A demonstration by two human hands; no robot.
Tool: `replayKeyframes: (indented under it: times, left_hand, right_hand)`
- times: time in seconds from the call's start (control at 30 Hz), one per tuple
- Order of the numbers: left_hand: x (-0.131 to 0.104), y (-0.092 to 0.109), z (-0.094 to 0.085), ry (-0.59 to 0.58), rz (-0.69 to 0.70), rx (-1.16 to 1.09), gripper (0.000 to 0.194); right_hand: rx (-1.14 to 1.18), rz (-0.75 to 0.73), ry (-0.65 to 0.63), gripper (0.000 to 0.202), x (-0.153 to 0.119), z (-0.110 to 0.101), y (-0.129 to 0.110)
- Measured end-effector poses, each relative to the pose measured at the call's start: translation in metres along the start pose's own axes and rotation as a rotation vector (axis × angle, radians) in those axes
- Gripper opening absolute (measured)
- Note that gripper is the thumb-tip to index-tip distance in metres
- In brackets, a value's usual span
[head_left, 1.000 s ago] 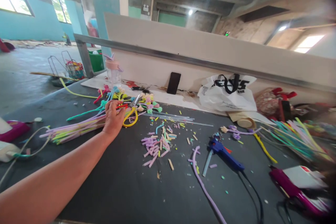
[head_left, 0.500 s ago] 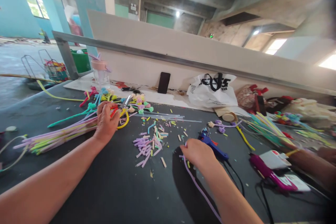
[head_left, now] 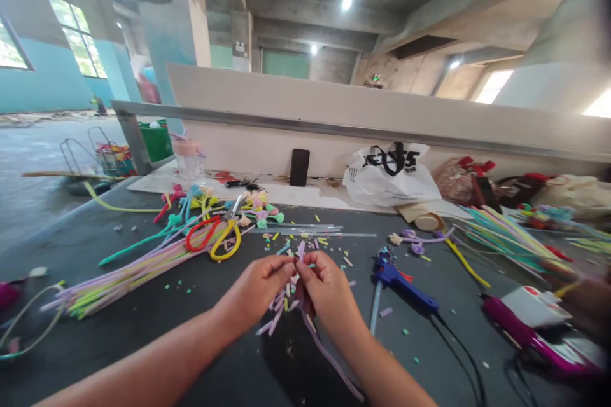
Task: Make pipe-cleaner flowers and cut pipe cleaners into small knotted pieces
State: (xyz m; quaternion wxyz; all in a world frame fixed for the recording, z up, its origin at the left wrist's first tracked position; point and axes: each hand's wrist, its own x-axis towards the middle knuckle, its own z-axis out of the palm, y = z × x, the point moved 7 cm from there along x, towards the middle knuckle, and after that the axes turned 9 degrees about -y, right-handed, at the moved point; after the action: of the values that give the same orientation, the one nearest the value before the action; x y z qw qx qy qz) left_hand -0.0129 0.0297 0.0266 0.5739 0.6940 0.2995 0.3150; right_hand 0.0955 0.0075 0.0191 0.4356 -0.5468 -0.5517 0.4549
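Observation:
A long purple pipe cleaner trails down from my right hand, whose thumb and fingers pinch its upper end. My left hand meets it there, fingertips pressed together at the same purple end. Behind and below both hands lie short purple cut pieces, partly hidden by them. Scissors with one red and one yellow handle rest on a bundle of pastel stems at the left. A blue glue gun lies to the right of my right hand.
Behind are a black phone, a white bag and a lidded clear cup. Finished pipe-cleaner flowers lie beyond the scissors. At right are a tape roll, a magenta glue gun with cables, and another person's blurred hand.
My left hand has left the scissors, now lying down, and moved right to meet my right hand. My right hand has moved left with the purple stem. The view has shifted.

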Motion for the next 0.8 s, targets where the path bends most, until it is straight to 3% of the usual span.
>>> replayKeyframes:
  times: [0.07,0.23,0.4,0.53,0.8]
  left_hand:
    - [-0.002,-0.001,0.003,0.045,-0.024,-0.162,0.027]
    - [-0.004,-0.007,-0.016,0.183,-0.053,-0.562,0.023]
    - [0.004,-0.009,-0.030,0.195,-0.056,-0.644,0.018]
    - [0.005,-0.019,-0.036,0.326,-0.077,-0.686,0.018]
    - [0.005,-0.032,-0.010,0.104,-0.084,-0.808,0.014]
  right_hand:
    - [0.024,-0.022,-0.032,0.016,0.004,0.011,-0.002]
    - [0.147,-0.040,-0.172,0.027,0.014,0.034,-0.011]
    - [0.437,0.000,-0.355,0.035,0.018,0.052,-0.001]
    - [0.640,0.057,-0.502,0.034,0.012,0.061,0.014]
    - [0.874,0.099,-0.547,0.025,0.009,0.057,0.015]
